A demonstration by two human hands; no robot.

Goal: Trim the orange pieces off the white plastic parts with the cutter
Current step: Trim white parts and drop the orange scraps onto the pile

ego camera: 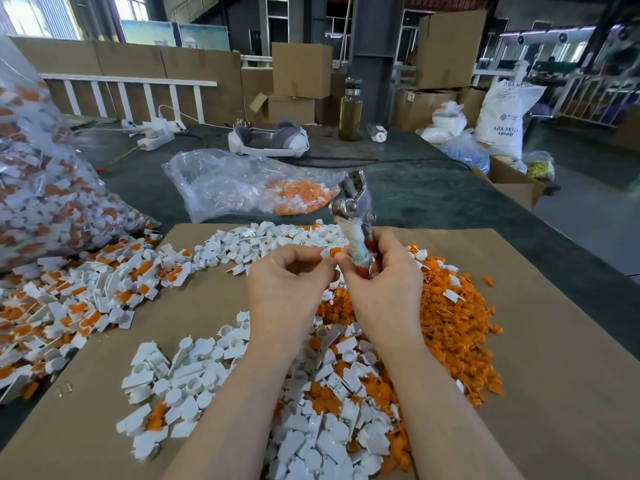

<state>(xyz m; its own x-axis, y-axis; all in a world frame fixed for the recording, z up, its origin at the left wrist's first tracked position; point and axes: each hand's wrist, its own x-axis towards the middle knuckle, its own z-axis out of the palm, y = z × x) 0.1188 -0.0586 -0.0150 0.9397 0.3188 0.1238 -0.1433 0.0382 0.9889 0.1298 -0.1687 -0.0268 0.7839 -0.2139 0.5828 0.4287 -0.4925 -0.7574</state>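
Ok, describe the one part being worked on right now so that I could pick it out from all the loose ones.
Start at the brown cardboard sheet covering the table, then find the two hands raised above its middle. The part is the small white-and-orange piece pinched in the fingertips of the left hand, right beside the cutter gripped by the right hand. It alone is lifted off the piles.

A cardboard sheet lay on the table, heaped with plastic parts. A full bag sat to its left, another bag behind it. Farther back stood a bottle, boxes behind.
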